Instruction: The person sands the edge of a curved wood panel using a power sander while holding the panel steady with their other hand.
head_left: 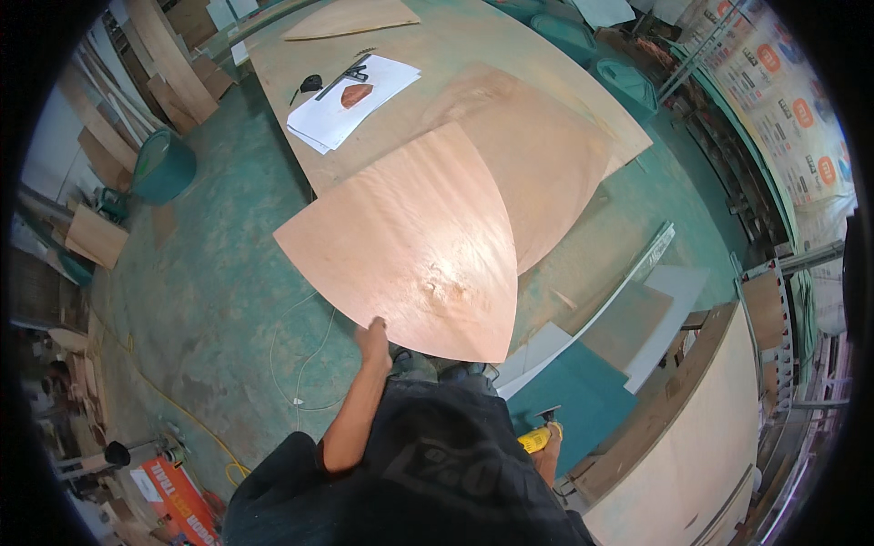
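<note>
A curved-edged triangular plywood panel (410,246) lies in front of me, partly over the near edge of the table and a second plywood sheet. My left hand (372,341) grips its lower left edge, thumb on top; the fingers underneath are hidden. Low at my right side, my right hand (544,443) is closed round a yellow angle grinder (533,440). The grinder's thin disc (547,411) points away from me, apart from the panel.
On the wooden table (364,173) are white paper sheets (382,82), a reddish-brown piece (356,95) and another curved panel (350,18). Boards and a long metal strip (628,278) lie at right. A yellow cord (182,409) crosses the floor at left, near a green bin (165,168).
</note>
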A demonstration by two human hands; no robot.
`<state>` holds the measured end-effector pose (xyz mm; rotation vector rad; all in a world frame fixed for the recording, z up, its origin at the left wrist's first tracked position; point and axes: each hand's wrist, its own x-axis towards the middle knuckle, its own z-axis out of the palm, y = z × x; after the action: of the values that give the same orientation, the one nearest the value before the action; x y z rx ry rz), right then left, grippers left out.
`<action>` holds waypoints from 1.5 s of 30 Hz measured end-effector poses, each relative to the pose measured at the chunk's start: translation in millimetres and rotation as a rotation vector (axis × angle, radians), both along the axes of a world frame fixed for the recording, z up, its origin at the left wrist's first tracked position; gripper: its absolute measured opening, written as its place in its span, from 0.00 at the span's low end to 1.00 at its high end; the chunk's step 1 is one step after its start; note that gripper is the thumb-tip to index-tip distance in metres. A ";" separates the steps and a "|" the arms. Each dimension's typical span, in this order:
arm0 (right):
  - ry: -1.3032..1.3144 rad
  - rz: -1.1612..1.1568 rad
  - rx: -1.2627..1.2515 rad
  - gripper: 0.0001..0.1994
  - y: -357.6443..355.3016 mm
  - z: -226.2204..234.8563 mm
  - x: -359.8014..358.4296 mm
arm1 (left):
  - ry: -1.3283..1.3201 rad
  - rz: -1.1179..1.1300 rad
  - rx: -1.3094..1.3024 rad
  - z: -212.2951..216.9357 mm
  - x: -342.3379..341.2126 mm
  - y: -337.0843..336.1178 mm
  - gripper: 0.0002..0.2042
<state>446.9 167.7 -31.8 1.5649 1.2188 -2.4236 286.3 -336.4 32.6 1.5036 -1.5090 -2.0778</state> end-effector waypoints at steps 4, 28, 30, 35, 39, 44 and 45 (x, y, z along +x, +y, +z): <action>-0.065 -0.065 -0.054 0.16 -6.1 -8.6 14.4 | 0.013 -0.006 0.454 19.0 13.2 37.3 0.19; -0.081 -0.271 -0.109 0.12 -47.1 -27.7 77.4 | -0.284 -0.384 -0.981 -11.1 15.3 -55.7 0.26; -0.039 -0.289 -0.097 0.13 -40.9 -41.2 90.8 | -0.255 -0.419 -1.068 -5.8 -6.9 -57.1 0.25; -0.022 -0.316 -0.131 0.11 -46.6 -44.9 94.2 | -0.270 -0.406 -1.109 16.0 -84.5 -48.5 0.24; -0.021 -0.339 -0.153 0.10 -52.9 -34.1 93.5 | -0.243 -0.413 -1.133 16.4 -140.6 -40.6 0.25; -0.020 -0.371 -0.101 0.07 -55.7 -25.9 103.6 | -0.027 -0.409 -1.197 -4.4 -176.4 -45.3 0.28; 0.001 -0.355 -0.131 0.07 -57.0 -24.2 106.0 | 0.025 -0.388 -1.222 -9.4 -181.2 -53.2 0.28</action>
<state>552.9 110.7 -56.0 1.8758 0.8177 -2.6408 105.1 -389.6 23.2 0.7056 -2.4495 -0.7974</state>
